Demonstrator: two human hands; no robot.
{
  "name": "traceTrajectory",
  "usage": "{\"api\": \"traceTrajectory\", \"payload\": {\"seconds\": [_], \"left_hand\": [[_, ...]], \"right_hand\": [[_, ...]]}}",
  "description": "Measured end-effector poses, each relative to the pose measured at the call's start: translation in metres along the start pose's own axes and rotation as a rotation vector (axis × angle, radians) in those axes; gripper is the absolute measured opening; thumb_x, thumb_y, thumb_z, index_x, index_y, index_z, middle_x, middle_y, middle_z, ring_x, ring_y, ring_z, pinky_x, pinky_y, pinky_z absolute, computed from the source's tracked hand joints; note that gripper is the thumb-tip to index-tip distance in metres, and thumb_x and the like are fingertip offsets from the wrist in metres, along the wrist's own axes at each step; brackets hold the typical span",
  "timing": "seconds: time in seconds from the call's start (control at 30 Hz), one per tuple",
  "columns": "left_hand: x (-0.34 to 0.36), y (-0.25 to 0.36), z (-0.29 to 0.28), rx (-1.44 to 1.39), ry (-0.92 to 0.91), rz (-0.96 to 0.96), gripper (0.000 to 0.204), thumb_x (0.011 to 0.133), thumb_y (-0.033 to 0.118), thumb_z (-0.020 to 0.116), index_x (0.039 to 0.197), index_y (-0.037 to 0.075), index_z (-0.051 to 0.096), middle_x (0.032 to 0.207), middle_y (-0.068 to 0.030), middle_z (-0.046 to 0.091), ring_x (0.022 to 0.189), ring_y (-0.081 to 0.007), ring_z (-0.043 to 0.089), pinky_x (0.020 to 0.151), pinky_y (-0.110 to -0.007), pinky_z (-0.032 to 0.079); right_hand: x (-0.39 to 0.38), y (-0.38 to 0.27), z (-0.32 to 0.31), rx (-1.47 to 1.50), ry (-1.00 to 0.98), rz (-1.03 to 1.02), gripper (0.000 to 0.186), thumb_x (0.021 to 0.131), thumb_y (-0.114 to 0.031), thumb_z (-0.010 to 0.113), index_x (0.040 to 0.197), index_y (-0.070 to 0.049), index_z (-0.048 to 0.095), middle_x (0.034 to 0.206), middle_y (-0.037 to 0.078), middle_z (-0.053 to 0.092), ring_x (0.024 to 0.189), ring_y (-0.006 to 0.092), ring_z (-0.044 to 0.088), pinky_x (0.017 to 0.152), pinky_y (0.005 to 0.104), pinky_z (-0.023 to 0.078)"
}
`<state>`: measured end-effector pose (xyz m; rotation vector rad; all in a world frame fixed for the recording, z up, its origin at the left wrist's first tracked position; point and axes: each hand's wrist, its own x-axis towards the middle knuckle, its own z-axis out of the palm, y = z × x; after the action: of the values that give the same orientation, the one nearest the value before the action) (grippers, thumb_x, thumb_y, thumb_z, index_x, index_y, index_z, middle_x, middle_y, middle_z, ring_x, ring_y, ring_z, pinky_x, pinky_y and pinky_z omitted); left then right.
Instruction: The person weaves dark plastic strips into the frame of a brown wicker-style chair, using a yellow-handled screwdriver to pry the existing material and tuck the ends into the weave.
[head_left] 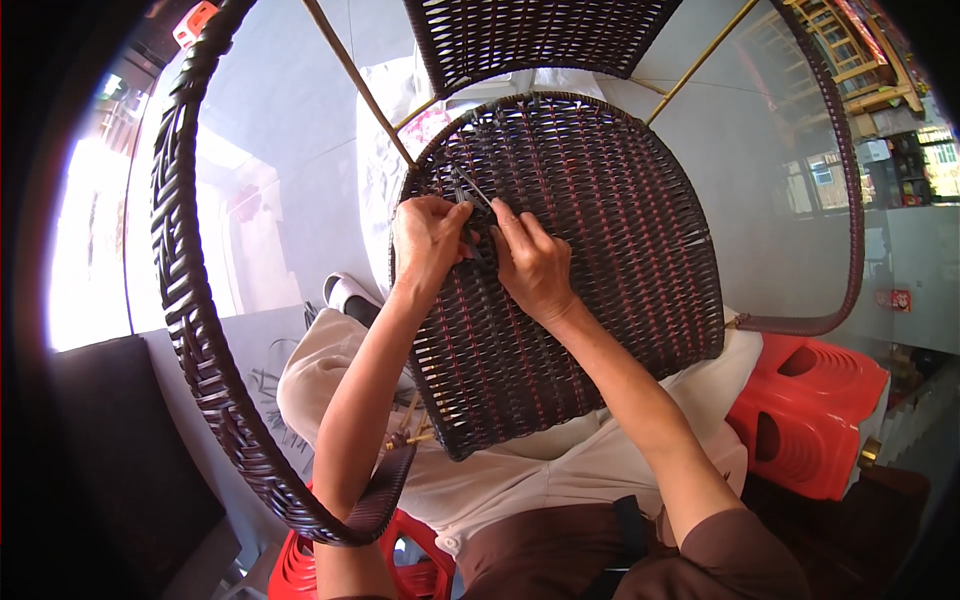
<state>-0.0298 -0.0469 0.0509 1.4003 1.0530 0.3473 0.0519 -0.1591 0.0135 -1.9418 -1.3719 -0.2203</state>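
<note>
A dark brown woven chair seat (590,270) with reddish strands lies across my lap. My left hand (428,236) is closed near its far left edge, thumb and fingers pinching a dark weaving strip (481,262). Beside it my right hand (535,262) is closed, index finger stretched along a thin grey metal tool (477,187) slanting into the weave. The tool's exact kind and its handle are hidden by the fingers. Around my left forearm curves the chair's thick woven armrest hoop (185,250). Beyond the seat stands the woven backrest (540,40).
Bare gold-coloured frame rods (360,85) join seat and backrest. The other armrest hoop (848,170) curves on the right. Red plastic stools (815,400) stand at right and lower left. Loose strip scraps (268,385) lie on the floor at left, near a dark padded panel (125,450).
</note>
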Motion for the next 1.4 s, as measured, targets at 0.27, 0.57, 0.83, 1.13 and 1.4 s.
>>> {"api": "traceTrajectory", "payload": {"seconds": [0.27, 0.57, 0.83, 1.13, 1.4], "left_hand": [[0.003, -0.002, 0.005, 0.065, 0.068, 0.042, 0.020, 0.079, 0.009, 0.054, 0.068, -0.006, 0.057, 0.053, -0.0104, 0.058, 0.038, -0.0118, 0.051, 0.035, -0.024, 0.040], [0.004, 0.000, 0.005, 0.096, 0.072, 0.019, 0.020, 0.081, 0.012, 0.053, 0.071, -0.004, 0.057, 0.057, -0.0099, 0.059, 0.041, -0.0118, 0.052, 0.038, -0.023, 0.042], [0.010, -0.009, 0.008, 0.076, 0.100, 0.049, 0.021, 0.080, 0.011, 0.054, 0.067, -0.005, 0.058, 0.053, -0.0096, 0.059, 0.040, -0.0130, 0.054, 0.040, -0.025, 0.044], [0.006, -0.005, 0.006, 0.109, 0.098, 0.072, 0.022, 0.081, 0.010, 0.052, 0.066, -0.004, 0.057, 0.052, -0.0094, 0.059, 0.040, -0.0130, 0.054, 0.039, -0.026, 0.043], [0.011, -0.010, 0.008, 0.084, 0.060, 0.053, 0.021, 0.083, 0.012, 0.053, 0.070, -0.004, 0.056, 0.054, -0.0095, 0.058, 0.039, -0.0136, 0.053, 0.035, -0.024, 0.041]], "right_hand": [[0.000, -0.001, -0.001, 0.008, 0.000, -0.003, 0.029, 0.080, -0.002, 0.055, 0.108, 0.003, 0.055, 0.070, 0.011, 0.057, 0.046, 0.0209, 0.057, 0.038, 0.0272, 0.045], [-0.001, 0.000, 0.000, 0.001, -0.002, -0.005, 0.029, 0.079, -0.001, 0.056, 0.108, 0.004, 0.056, 0.070, 0.011, 0.057, 0.045, 0.0198, 0.056, 0.037, 0.0266, 0.044], [-0.001, -0.001, -0.001, -0.003, 0.015, -0.011, 0.030, 0.078, -0.001, 0.057, 0.108, 0.002, 0.056, 0.071, 0.010, 0.058, 0.046, 0.0205, 0.057, 0.038, 0.0272, 0.045], [0.006, -0.010, -0.008, 0.015, -0.058, 0.071, 0.026, 0.079, -0.004, 0.056, 0.105, 0.002, 0.057, 0.072, 0.013, 0.059, 0.049, 0.0265, 0.059, 0.042, 0.0324, 0.047], [0.028, -0.011, -0.032, 0.019, -0.113, 0.125, 0.026, 0.078, -0.008, 0.058, 0.103, 0.000, 0.058, 0.070, 0.014, 0.060, 0.053, 0.0296, 0.060, 0.045, 0.0359, 0.048]]}}
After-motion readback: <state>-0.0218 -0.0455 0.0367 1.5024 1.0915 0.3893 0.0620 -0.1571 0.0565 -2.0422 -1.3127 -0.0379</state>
